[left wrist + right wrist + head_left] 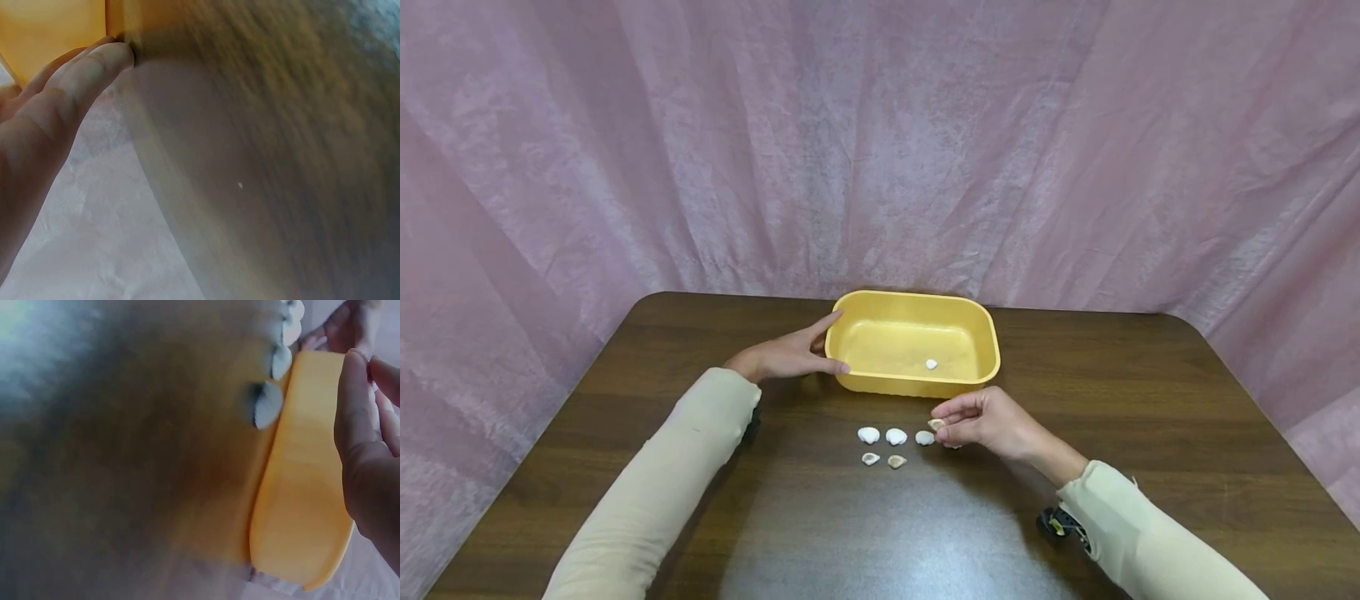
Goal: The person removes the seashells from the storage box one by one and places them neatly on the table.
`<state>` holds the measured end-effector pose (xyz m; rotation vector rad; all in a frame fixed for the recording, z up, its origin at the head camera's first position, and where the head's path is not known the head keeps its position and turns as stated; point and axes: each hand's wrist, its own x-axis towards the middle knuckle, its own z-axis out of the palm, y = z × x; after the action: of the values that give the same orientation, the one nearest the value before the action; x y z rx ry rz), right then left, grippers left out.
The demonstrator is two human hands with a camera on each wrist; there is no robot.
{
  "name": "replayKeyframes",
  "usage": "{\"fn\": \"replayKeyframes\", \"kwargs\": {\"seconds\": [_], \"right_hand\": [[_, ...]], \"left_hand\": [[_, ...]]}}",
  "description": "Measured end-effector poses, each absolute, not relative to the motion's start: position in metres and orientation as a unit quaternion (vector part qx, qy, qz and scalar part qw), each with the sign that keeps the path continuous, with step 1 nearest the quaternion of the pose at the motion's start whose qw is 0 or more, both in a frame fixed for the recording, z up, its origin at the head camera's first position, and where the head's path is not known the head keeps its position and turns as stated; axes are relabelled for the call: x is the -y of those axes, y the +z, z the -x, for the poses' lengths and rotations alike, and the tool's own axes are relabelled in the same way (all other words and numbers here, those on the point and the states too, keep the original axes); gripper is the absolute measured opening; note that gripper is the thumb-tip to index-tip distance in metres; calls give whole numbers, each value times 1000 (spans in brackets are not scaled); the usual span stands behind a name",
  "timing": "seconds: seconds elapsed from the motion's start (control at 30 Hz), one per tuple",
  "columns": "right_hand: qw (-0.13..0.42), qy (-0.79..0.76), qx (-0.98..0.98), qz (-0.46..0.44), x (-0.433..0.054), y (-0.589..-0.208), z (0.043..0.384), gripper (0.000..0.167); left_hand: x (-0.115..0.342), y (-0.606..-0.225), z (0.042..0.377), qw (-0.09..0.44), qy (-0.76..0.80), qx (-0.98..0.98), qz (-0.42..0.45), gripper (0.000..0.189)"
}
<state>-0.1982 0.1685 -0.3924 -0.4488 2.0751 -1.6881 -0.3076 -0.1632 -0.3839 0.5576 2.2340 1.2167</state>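
Observation:
My right hand pinches a cream seashell between thumb and fingertips, just in front of the yellow plastic tub. Below those fingers lies a row of white ridged seashells, among them a left shell, a middle shell and a right one; another is mostly covered by the hand. Nearer me are a small whitish shell and a tan shell. My left hand rests on the tub's left end, with thumb and forefinger spread straight along its rim. Inside the tub lies one white shell.
The dark brown wooden table has rounded far corners. The tub stands near the table's back edge, in front of a pink curtain. A dark wrist camera hangs under the right sleeve.

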Motion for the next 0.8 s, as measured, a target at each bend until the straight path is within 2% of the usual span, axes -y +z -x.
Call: {"fn": "replayKeyframes", "kwargs": {"seconds": [0.23,0.8], "right_hand": [[239,-604,-743,158,-164,-399,188,30],[264,-590,-748,152,-159,-407,181,25]], "left_hand": [[163,-385,309,266,453,-824,-212,107],[163,-385,309,266,451,-827,-206,107]]}}
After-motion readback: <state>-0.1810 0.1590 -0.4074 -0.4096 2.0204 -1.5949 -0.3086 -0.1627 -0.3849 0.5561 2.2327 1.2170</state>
